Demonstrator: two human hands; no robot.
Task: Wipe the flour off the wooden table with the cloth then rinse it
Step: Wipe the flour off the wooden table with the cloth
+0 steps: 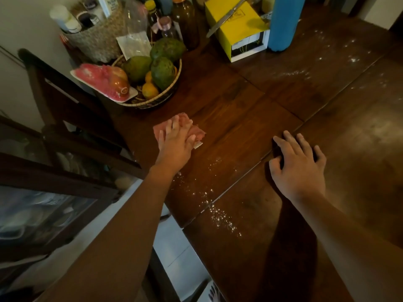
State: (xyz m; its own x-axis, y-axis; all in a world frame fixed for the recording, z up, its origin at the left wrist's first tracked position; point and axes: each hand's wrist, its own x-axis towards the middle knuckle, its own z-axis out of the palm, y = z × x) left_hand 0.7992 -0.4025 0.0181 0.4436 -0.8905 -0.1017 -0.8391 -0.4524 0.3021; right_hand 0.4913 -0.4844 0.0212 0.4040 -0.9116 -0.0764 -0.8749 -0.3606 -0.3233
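A pink cloth [197, 132] lies flat on the dark wooden table [250, 110], near its left edge. My left hand [176, 140] presses down on the cloth with fingers spread over it. My right hand [298, 164] rests palm down on the bare wood to the right, fingers apart, holding nothing. A trail of white flour [218, 211] runs across the near part of the table, between my two arms. More flour [322, 66] is scattered at the far right of the table.
A woven basket of fruit [174, 88] with a pink foam tray [98, 81] stands just beyond the cloth. Behind it are bottles [185, 20], a yellow box [237, 29] with a knife on top and a blue cylinder [283, 22]. A dark chair [54, 101] stands left of the table.
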